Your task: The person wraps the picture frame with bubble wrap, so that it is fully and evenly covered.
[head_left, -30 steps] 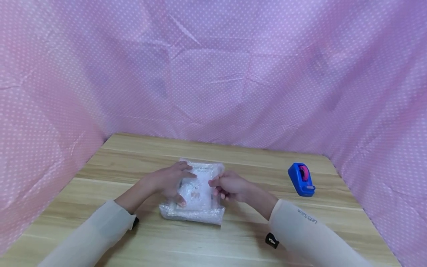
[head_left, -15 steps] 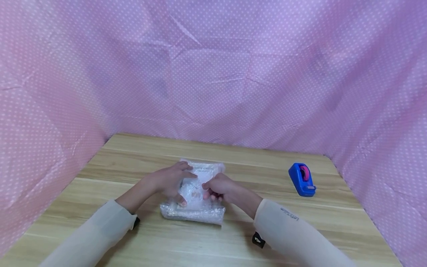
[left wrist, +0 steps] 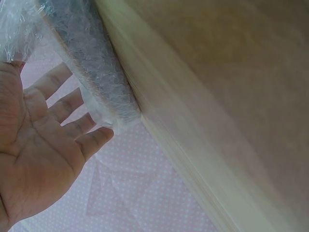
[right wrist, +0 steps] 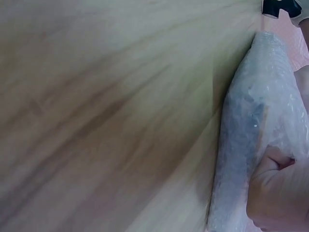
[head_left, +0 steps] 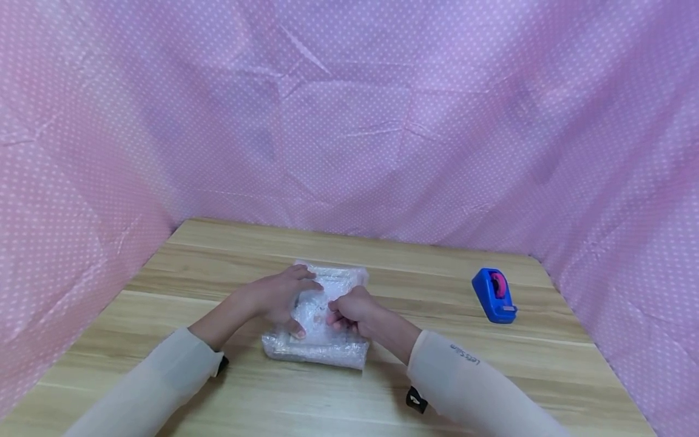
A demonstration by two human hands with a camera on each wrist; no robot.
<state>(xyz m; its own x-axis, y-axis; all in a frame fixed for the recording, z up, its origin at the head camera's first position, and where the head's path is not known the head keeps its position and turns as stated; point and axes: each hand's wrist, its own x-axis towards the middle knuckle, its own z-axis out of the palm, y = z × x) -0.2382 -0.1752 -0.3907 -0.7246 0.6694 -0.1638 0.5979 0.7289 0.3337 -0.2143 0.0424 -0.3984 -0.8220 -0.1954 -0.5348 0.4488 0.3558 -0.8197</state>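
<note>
A flat, rectangular thing with a pale face and a small faint picture, perhaps a picture frame, lies in clear bubble wrap (head_left: pixel 327 354) on the table. My left hand (head_left: pixel 284 297) rests on the left part of the package, fingers spread and thumb toward me. In the left wrist view, that hand's fingers (left wrist: pixel 67 106) reach along the wrapped edge. Over the middle of the package, my right hand (head_left: pixel 352 311) has curled fingers and appears to pinch the bubble wrap. Its fingertips are partly hidden in the right wrist view, where the curled hand (right wrist: pixel 277 193) lies against the wrap.
A blue tape dispenser (head_left: pixel 494 297) with a pink roll stands at the right of the wooden table (head_left: pixel 218 261). Pink dotted cloth (head_left: pixel 349 152) hangs behind and at both sides. A black strap (head_left: pixel 416 400) shows below the right sleeve.
My right hand has moved left, from the package's right edge to over its middle, its fingers still curled. The left hand stays in place on the wrap.
</note>
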